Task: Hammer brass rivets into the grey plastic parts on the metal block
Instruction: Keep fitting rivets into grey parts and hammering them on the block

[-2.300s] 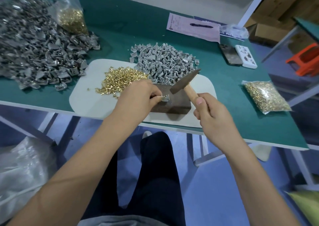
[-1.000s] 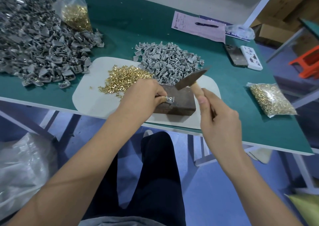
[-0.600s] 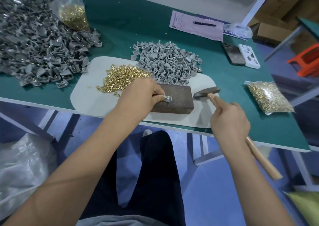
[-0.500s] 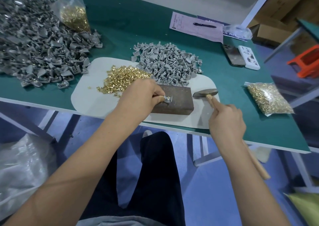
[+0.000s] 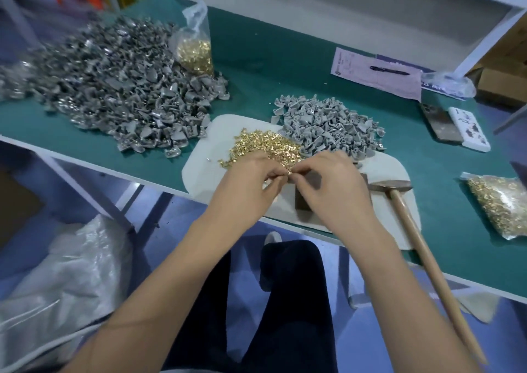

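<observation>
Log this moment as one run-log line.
phase: fitting next rivet | left hand: pinching small part | right hand: pinching brass rivet | hammer: lying on mat, unheld | metal block: mostly hidden

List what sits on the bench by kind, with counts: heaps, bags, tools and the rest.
Grey part heaps: 2
Loose brass rivet heap: 1
Bags of brass rivets: 2
Hammer: 1
Metal block: 1
Pen: 1
Phones: 2
Total: 10

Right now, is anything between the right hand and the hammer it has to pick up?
Nothing visible. The hammer lies on the white mat, just right of the right hand, with only bare mat between them.
</observation>
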